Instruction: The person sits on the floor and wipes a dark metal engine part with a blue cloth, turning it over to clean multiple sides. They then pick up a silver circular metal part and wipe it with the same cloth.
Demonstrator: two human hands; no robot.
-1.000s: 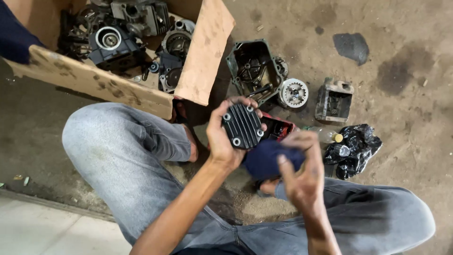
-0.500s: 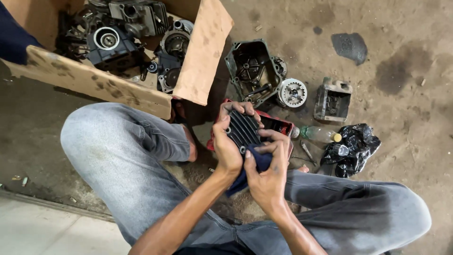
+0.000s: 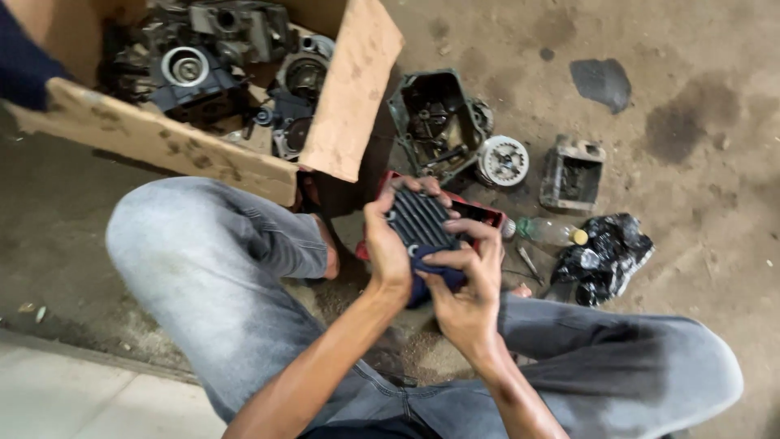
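My left hand (image 3: 386, 244) grips a dark finned metal engine cover (image 3: 419, 221) from its left side, fingers curled over the top edge. A dark blue cloth (image 3: 435, 275) is pressed against the lower part of that cover by my right hand (image 3: 467, 289). Both hands are held above my knees, over a red tray (image 3: 479, 213) on the dirt floor.
An open cardboard box (image 3: 162, 146) of greasy engine parts stands at the upper left. On the ground lie a dark engine casing (image 3: 431, 122), a round gear part (image 3: 502, 161), a grey metal block (image 3: 572, 173), a small bottle (image 3: 552, 233) and a black plastic bag (image 3: 605, 256).
My right hand with the blue cloth has moved in from the right onto the cover. The cover has tilted, its ribbed face now showing more.
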